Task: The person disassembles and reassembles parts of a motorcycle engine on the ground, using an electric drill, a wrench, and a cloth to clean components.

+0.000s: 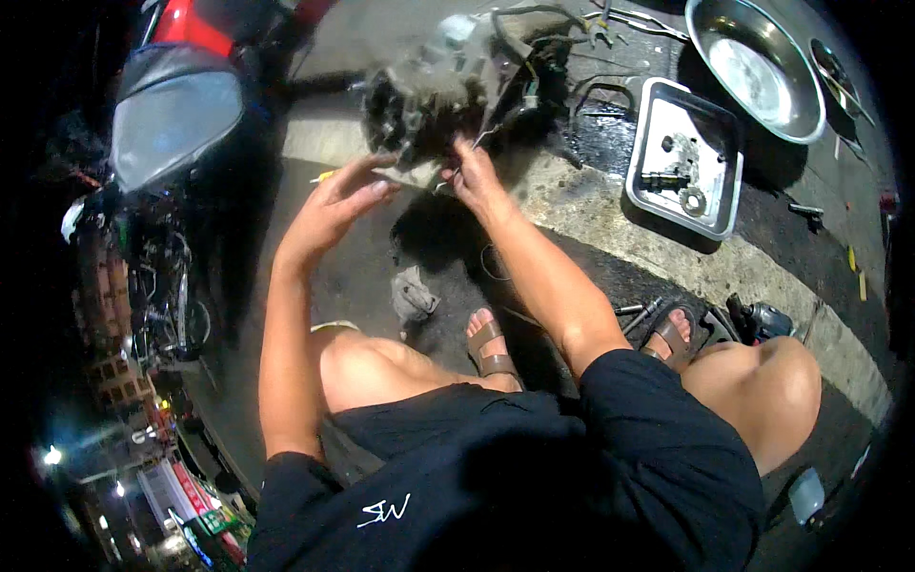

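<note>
A dirty, greasy engine (419, 100) stands on the ground ahead of me, blurred. My left hand (351, 191) is at its near left side, fingers stretched out and thumb apart. My right hand (469, 179) is by the engine's near lower edge, its fingers curled together. Between the hands lies a pale, flat piece (417, 175), perhaps cloth. The right fingers are against its end, but what they grip is too blurred to make out. Dark hoses and cables (534, 57) run off the engine's right side.
A crumpled grey rag (414, 294) lies before my foot. To the right are a rectangular tray (637, 181) with metal parts, a round metal basin (813, 100), pliers (648, 23) and a power tool (762, 319). A motorcycle with a grey-covered seat (176, 124) stands left.
</note>
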`<action>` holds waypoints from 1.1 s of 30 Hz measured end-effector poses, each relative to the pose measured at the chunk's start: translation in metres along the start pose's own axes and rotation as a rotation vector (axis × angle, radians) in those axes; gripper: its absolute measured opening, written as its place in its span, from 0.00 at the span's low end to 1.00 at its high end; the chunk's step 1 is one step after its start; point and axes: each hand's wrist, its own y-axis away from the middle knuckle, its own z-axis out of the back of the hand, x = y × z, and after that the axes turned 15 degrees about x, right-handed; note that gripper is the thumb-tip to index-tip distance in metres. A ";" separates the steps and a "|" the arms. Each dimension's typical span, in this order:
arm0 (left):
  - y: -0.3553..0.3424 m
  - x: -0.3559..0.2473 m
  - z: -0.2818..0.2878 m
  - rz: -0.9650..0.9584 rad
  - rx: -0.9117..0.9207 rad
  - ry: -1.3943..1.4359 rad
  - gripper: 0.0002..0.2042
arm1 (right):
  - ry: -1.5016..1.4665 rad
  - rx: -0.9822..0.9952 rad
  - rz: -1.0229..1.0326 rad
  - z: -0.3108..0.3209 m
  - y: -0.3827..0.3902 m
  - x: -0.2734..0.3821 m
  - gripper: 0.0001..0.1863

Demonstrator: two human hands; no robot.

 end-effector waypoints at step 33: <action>0.015 -0.013 -0.017 0.046 0.080 -0.108 0.21 | -0.097 -0.180 -0.162 -0.015 -0.006 0.019 0.05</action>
